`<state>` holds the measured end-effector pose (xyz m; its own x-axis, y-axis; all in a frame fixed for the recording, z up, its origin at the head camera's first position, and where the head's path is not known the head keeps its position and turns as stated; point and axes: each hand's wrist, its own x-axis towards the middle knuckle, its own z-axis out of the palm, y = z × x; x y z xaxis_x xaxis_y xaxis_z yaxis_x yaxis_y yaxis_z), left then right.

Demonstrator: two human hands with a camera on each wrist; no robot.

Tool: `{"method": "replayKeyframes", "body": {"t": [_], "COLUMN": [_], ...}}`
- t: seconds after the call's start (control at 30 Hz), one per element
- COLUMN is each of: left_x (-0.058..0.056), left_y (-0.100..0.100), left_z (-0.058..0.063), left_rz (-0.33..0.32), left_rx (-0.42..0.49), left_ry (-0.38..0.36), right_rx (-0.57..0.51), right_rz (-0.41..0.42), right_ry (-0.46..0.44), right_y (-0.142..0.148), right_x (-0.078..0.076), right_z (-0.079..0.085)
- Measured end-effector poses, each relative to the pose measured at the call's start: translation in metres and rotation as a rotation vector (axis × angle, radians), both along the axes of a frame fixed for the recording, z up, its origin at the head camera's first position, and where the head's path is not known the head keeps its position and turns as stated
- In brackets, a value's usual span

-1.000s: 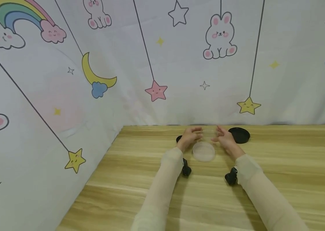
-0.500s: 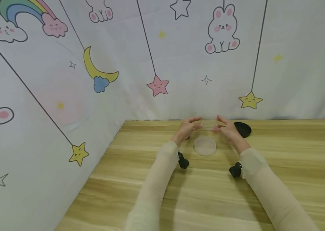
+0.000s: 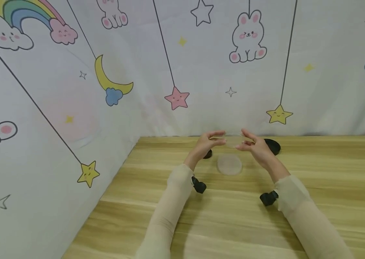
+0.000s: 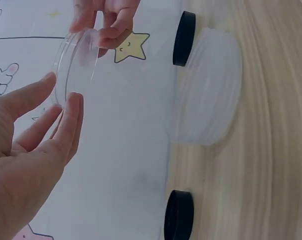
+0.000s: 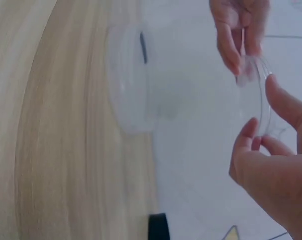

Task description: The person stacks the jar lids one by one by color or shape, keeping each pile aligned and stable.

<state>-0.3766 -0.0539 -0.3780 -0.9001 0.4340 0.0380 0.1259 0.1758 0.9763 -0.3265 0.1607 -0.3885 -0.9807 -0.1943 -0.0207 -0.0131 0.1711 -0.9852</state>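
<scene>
Between my two hands is a clear, shallow round dish point(image 3: 233, 140), raised above the table near its back edge. My left hand point(image 3: 204, 146) pinches one side of its rim, thumb opposite the fingers. The opposite side is gripped the same way by my right hand point(image 3: 259, 151). Both wrist views show the dish point(image 4: 80, 62) tilted nearly edge-on, with a double line round its rim. Below and nearer me, a translucent round dish point(image 3: 229, 164) lies on the table. A black round lid-like piece point(image 3: 273, 146) lies beyond my right hand; another black piece point(image 3: 207, 154) is partly hidden by my left.
The wood-grain table point(image 3: 234, 223) meets a white printed cloth point(image 3: 202, 72) at the back and left. Black wrist cameras point(image 3: 199, 185) stick out inward from the sleeves.
My hands have lifted the clear dish from low over the table and spread their wrists outward. The translucent dish and black pieces have stayed put; the head view has shifted slightly.
</scene>
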Motion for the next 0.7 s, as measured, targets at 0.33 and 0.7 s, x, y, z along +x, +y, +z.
{"method": "replayKeyframes", "body": {"t": [0.33,0.7], "left_x": [0.023,0.028], "left_y": [-0.011,-0.016], "left_z": [0.001,-0.021], "left_rz": [-0.032,-0.021], "left_rx": [-0.047,-0.059], "left_ry": [0.041,0.012], "right_rx": [0.009,0.031], "right_rz": [0.043,0.102], "right_ry": [0.019,0.024], "right_y": [-0.002,-0.003], "right_x": [0.018,0.017], "right_z": [-0.001,-0.016]}}
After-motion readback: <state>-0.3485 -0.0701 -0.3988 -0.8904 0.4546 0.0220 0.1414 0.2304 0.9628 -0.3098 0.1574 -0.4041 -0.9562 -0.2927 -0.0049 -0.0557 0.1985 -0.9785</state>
